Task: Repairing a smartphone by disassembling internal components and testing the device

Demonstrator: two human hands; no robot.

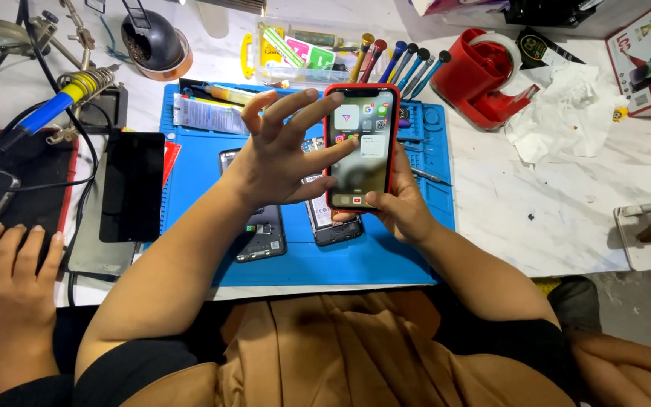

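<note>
My right hand holds a smartphone in a red case upright by its lower end, its lit screen showing app icons. My left hand has its fingers spread, and the fingertips touch the left side of the screen. Both hands are above a blue work mat. On the mat under the phone lie two opened phones, one dark and one with its insides exposed.
Another person's hand rests at the lower left edge. A black phone lies left of the mat, beside a soldering iron. Screwdrivers, a clear parts box, a red tape dispenser and crumpled tissue stand behind.
</note>
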